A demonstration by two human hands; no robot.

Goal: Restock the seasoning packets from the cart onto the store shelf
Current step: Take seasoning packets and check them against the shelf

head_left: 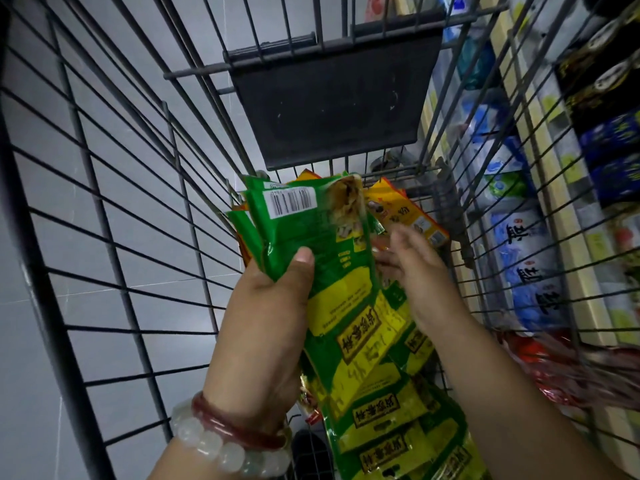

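Green-and-yellow foil seasoning packets [311,251] gathered from the grey wire cart [114,209]

A fanned bundle is pinched by the left hand [266,327]; the right hand [412,268] is held relaxed, holding nothing; loose packets may slip out.

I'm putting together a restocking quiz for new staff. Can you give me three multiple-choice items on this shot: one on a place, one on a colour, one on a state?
1. Where are the loose green packets lying?
A. on the floor
B. in the wire cart
C. on a counter

2. What colours is the stack of packets in the left hand?
A. green and yellow
B. blue and white
C. plain black

3. What is the right hand doing?
A. gripping a bottle
B. making a fist
C. open beside the stack

Key: 1 B, wire bars surround them; 2 A, print shows; 3 C, fingers are extended.
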